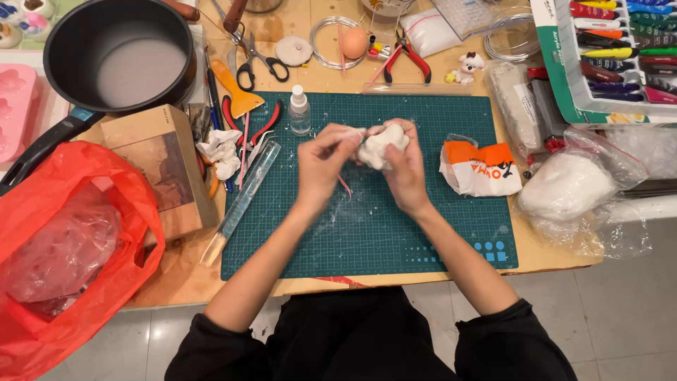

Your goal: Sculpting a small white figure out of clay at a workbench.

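Both my hands meet over a dark green cutting mat (pixel 395 233). My right hand (pixel 404 169) cups a lump of white clay (pixel 381 144). My left hand (pixel 323 164) pinches the clay's left side with its fingertips. A thin pink stick (pixel 345 185) pokes down from under my left hand. The clay is lifted a little off the mat.
On the mat stand a small clear bottle (pixel 300 111) and a clear acrylic roller (pixel 242 200). An orange-and-white packet (pixel 482 168) and a bagged mass of white clay (pixel 568 187) lie to the right. Left are a black pot (pixel 120 56), a cardboard box (pixel 162 162), a red plastic bag (pixel 70 247). Scissors (pixel 257 56), pliers (pixel 409 56) and a paint tube set (pixel 620 49) line the back.
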